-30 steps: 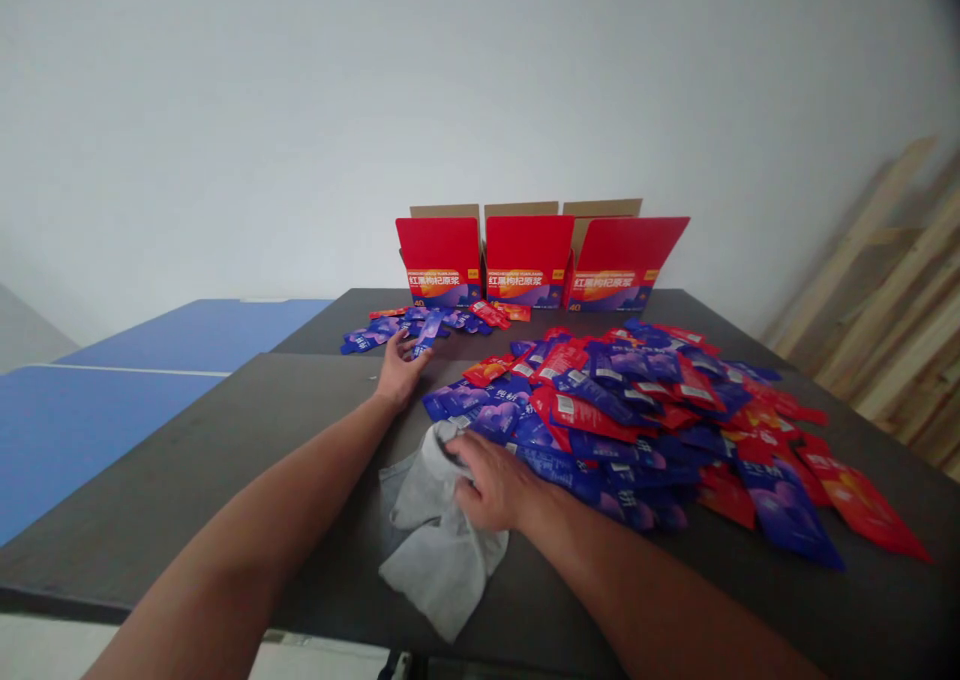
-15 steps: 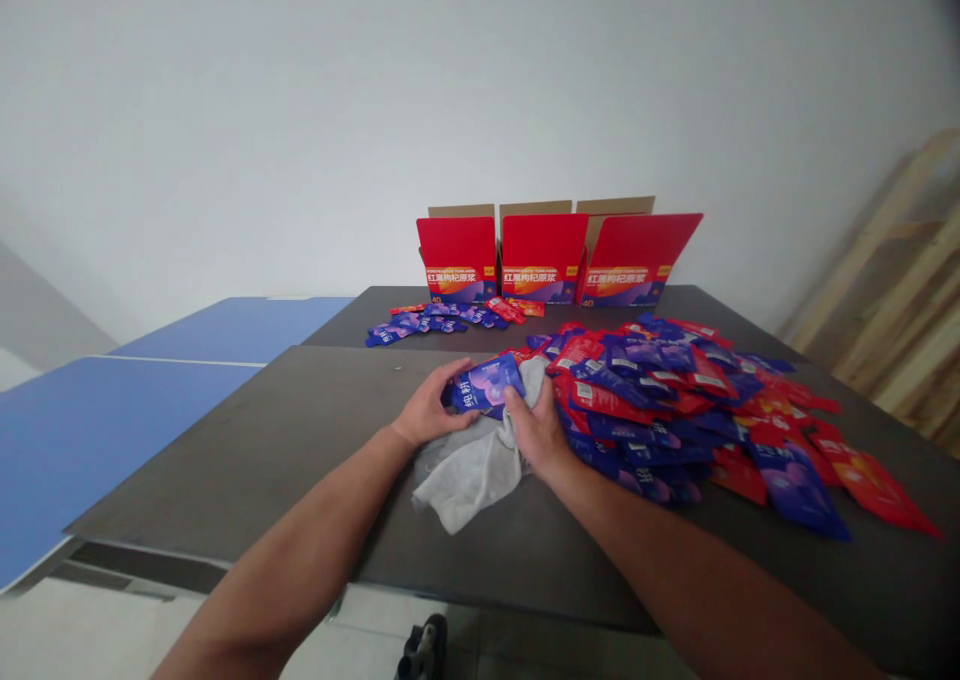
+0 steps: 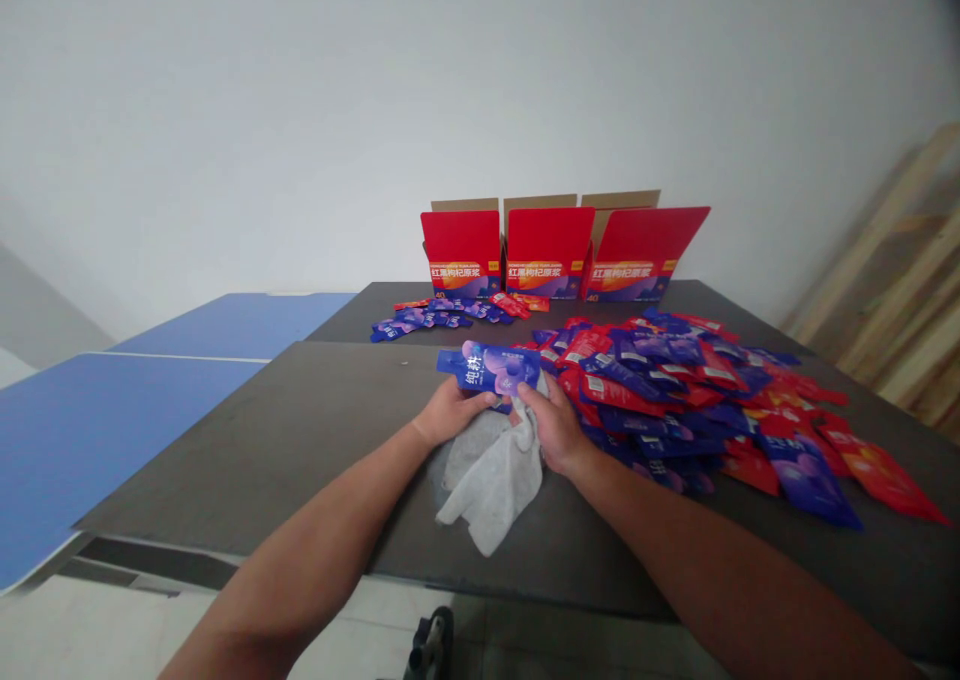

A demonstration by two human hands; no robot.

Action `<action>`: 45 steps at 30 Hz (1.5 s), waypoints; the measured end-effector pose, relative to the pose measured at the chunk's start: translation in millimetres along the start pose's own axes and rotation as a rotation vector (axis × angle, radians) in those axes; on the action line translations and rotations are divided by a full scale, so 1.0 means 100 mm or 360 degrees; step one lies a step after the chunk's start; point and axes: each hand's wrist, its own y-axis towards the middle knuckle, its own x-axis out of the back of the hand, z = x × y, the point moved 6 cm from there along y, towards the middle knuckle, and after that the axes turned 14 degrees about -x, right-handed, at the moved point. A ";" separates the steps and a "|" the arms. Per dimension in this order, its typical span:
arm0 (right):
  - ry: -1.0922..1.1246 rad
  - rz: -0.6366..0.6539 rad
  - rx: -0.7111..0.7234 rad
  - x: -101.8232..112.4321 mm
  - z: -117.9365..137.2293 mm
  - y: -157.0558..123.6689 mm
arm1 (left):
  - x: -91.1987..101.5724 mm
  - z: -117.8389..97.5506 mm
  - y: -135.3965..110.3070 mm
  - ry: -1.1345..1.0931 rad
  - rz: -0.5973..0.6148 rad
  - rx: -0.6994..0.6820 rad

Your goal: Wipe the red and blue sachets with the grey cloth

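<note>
A blue-purple spouted pouch (image 3: 491, 368) with white Chinese characters lies lengthwise across my hands, just above the dark tabletop (image 3: 337, 410), its spout pointing left. My left hand (image 3: 448, 412) holds it from below. My right hand (image 3: 551, 425) grips a crumpled grey-white cloth (image 3: 491, 482) against the pouch's lower right edge, and the cloth hangs down between my hands. To the right, touching my right wrist, spreads a large heap of red and blue pouches (image 3: 675, 400).
Three red-and-cardboard cartons (image 3: 550, 250) stand open at the table's far edge, with a smaller heap of pouches (image 3: 442, 316) before them. A blue table (image 3: 112, 430) lies to the left. Wooden boards (image 3: 900, 270) lean at the right.
The pouch has risen and turned lengthwise with its spout to the left. The cloth now hangs lower beneath it, and my hands have shifted slightly apart.
</note>
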 end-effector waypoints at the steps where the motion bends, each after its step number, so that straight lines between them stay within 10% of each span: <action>1: 0.0021 0.0052 -0.0053 -0.02 -0.02 -0.01 | -0.07 -0.03 -0.01 -0.0052 0.0072 0.0022; 10: -0.0090 0.0396 -0.0464 -0.17 -0.27 -0.09 | -0.17 -0.37 -0.03 -0.0654 -0.0185 -0.0046; 16: -0.0514 0.0040 0.0062 -0.08 -0.07 -0.06 | -0.07 -0.19 0.02 -0.1404 -0.0651 0.0192; 20: -0.1126 -0.0224 0.0668 -0.06 0.17 -0.14 | -0.14 -0.09 -0.01 -0.1708 -0.0528 0.0625; 25: -0.2023 0.0048 0.1135 -0.27 0.13 -0.30 | -0.24 -0.04 -0.07 -0.1756 -0.0350 0.0750; 45: -0.2305 -0.0406 0.0839 -0.09 0.15 -0.13 | -0.31 0.04 -0.19 -0.1576 -0.0041 0.0963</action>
